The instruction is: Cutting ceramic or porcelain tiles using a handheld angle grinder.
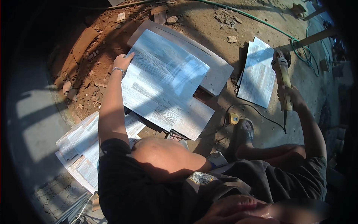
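My left hand [124, 62], with a bracelet at the wrist, is closed on the upper left edge of a large wood-patterned floor tile [164, 72]. That tile lies tilted over other slabs, with sun and shadow across its glossy face. Off to the right, my right hand [293, 98] is wrapped round the body of an angle grinder [282, 72]. The grinder's dark disc [286, 56] is at the far end, apart from the large tile. Beside the grinder lies a small stack of cut tile pieces [257, 74].
Under the large tile are pale slabs [214, 76]. A black cord [261, 114] runs from the grinder past a yellow tape measure [233, 118] near my sandalled foot [245, 136]. More tiles [80, 143] are stacked at left. Red rubble [84, 74] and a green hose [253, 22] lie farther off.
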Tool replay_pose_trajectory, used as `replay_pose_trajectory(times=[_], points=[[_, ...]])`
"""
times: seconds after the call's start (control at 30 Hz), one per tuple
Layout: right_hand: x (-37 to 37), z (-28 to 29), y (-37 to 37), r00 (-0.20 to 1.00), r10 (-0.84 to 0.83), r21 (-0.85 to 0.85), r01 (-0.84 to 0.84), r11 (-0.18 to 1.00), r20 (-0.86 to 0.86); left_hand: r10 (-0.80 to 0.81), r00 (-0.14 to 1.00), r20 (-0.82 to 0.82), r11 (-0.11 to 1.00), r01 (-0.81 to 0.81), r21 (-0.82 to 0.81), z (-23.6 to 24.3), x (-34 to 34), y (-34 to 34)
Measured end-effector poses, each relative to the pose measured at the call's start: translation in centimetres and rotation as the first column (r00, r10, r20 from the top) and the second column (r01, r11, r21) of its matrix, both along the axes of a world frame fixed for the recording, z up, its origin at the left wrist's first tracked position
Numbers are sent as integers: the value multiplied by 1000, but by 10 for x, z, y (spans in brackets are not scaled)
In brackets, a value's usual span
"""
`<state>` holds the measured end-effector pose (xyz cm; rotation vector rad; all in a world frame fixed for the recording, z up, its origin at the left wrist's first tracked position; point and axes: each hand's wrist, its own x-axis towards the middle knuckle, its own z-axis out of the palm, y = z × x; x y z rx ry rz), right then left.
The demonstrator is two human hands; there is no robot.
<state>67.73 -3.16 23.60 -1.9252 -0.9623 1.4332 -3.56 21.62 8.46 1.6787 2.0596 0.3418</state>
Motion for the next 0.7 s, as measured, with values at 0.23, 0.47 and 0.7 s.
replay_pose_trajectory(times=[0.23,0.47,0.7], points=[[-42,-11,-45,986,-67,-42,61,997,-151,112,975,-192,983,-81,162,8,7,-18],[-101,-21,-29,979,52,-29,-59,998,-198,102,964,-244,972,-44,230,-49,57,-215],[-196,-71,-5,959,282,73,-284,956,32,-3,952,-305,965,83,249,-106,58,-265]])
